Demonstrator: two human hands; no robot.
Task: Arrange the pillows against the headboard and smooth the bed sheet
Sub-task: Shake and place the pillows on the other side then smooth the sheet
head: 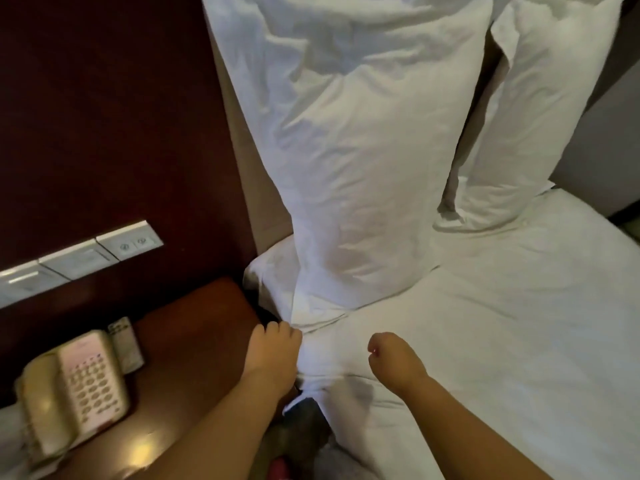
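Note:
Two white pillows stand upright against the headboard (242, 140): a large near pillow (353, 150) and a far pillow (526, 109) to its right. The white bed sheet (502, 323) covers the mattress, wrinkled near its left edge. My left hand (273, 355) grips the sheet at the bed's side edge, just below the near pillow's lower corner, fingers curled into the cloth. My right hand (391, 358) hovers over or rests on the sheet a little to the right, its fingers curled; whether it holds cloth is unclear.
A dark wooden nightstand (194, 344) stands left of the bed, with a beige telephone (72, 389) and a remote (126, 341) on it. A switch panel (83, 258) runs along the dark wall behind. Something dark lies on the floor between nightstand and bed.

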